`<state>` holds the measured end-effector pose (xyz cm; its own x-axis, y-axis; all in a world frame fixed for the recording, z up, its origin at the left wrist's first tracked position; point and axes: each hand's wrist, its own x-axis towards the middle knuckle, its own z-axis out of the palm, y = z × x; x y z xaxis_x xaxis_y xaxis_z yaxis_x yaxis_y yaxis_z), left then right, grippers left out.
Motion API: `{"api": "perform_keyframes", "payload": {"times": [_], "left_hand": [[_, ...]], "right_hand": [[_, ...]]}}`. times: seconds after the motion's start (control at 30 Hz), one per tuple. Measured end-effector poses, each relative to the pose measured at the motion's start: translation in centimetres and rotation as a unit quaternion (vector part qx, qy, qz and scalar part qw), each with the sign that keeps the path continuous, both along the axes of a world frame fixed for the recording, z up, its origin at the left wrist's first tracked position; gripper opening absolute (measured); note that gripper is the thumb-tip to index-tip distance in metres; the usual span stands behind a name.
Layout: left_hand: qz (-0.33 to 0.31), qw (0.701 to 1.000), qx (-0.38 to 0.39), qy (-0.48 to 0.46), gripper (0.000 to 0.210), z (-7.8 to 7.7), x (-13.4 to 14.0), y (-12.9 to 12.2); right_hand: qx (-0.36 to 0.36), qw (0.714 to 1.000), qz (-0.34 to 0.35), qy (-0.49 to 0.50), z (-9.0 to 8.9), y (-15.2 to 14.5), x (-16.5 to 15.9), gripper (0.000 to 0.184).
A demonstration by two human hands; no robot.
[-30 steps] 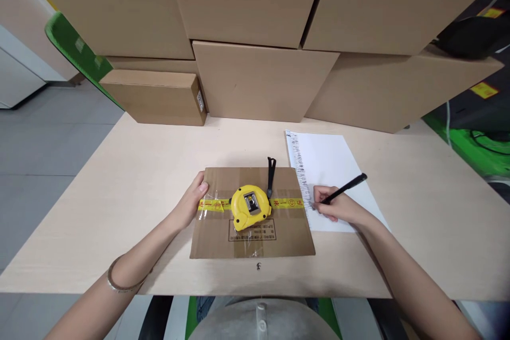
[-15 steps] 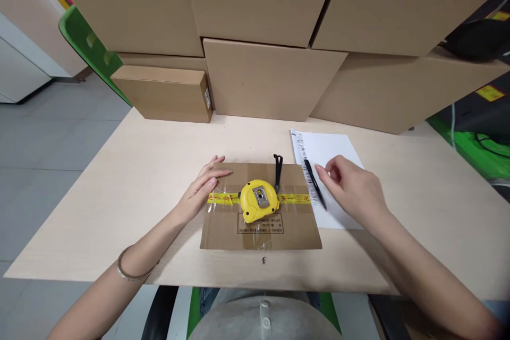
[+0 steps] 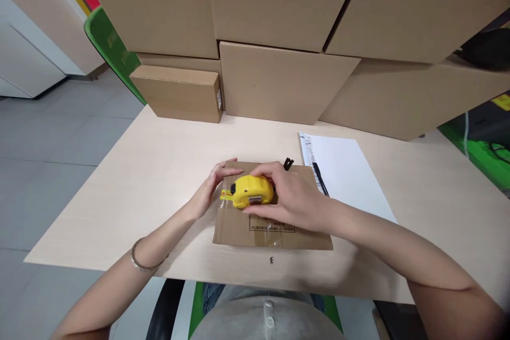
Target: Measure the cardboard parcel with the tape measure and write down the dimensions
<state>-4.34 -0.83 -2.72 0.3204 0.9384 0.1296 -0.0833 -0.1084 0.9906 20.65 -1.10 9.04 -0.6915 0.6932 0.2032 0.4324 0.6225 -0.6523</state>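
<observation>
My right hand [image 3: 297,199] is closed around a yellow tape measure [image 3: 253,191], fingers on its far side and thumb on its near side. The tape measure is tilted over a flat cardboard box [image 3: 235,231], and its black wrist strap [image 3: 288,163] sticks out behind my hand. I cannot tell whether it still touches the box. My left hand [image 3: 209,188] rests at the box's left edge with fingers stretched out, one lying over the far left corner. Yellow printed tape [image 3: 226,195] runs across the box, mostly covered by my right hand.
White paper sheets [image 3: 350,170] lie to the right, with a black pen [image 3: 320,178] on their left side, partly behind my right forearm. A closed cardboard box [image 3: 179,93] stands at the table's back left. Large cardboard boxes [image 3: 287,82] form a wall behind the table [image 3: 131,191].
My right hand has moved left from above the paper and taken hold of the tape measure, tipping it up. My left hand stays at the box's edge. The view has shifted slightly.
</observation>
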Motion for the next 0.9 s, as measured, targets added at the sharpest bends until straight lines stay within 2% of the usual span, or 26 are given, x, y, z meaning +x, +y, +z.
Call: {"api": "perform_keyframes", "payload": {"times": [0.1, 0.2, 0.27, 0.37, 0.47, 0.53, 0.63, 0.8, 0.9], "left_hand": [[0.000, 0.996, -0.051, -0.067, 0.072, 0.0, 0.3, 0.0], [-0.008, 0.992, -0.079, -0.100, 0.077, 0.2, 0.4, -0.2], [-0.026, 0.991, -0.081, -0.100, 0.081, 0.2, 0.2, -0.2], [-0.042, 0.997, -0.046, -0.054, 0.077, 0.0, -0.3, -0.1], [-0.039, 0.998, 0.036, 0.042, 0.055, 0.0, -1.0, 0.2], [-0.041, 0.992, 0.080, 0.090, 0.046, 0.4, -1.3, 0.4], [-0.057, 0.987, 0.097, 0.115, 0.044, 1.3, -1.4, 0.3], [-0.062, 0.986, 0.089, 0.126, 0.042, 2.1, -1.4, 0.3], [-0.055, 0.985, 0.093, 0.134, 0.041, 2.1, -1.3, 0.4]], "right_hand": [[0.069, 0.996, 0.011, -0.058, 0.6, 0.5, -2.1, 0.055], [0.068, 0.992, 0.036, -0.104, 1.0, 0.7, -3.6, 0.051], [0.062, 0.991, 0.028, -0.119, 0.9, 0.5, -4.0, 0.048], [0.058, 0.987, 0.005, -0.151, 0.5, 0.1, -4.1, 0.051], [0.036, 0.989, -0.008, -0.146, 0.3, -0.1, -2.9, 0.049], [0.004, 0.992, -0.024, -0.122, 0.3, -0.1, -0.9, 0.041], [-0.061, 0.990, -0.067, -0.106, 0.4, -0.3, 4.2, 0.026], [-0.127, 0.968, -0.190, -0.106, -0.7, -1.7, 13.9, 0.035], [-0.140, 0.956, -0.236, -0.108, -1.8, -2.5, 16.4, 0.040]]}}
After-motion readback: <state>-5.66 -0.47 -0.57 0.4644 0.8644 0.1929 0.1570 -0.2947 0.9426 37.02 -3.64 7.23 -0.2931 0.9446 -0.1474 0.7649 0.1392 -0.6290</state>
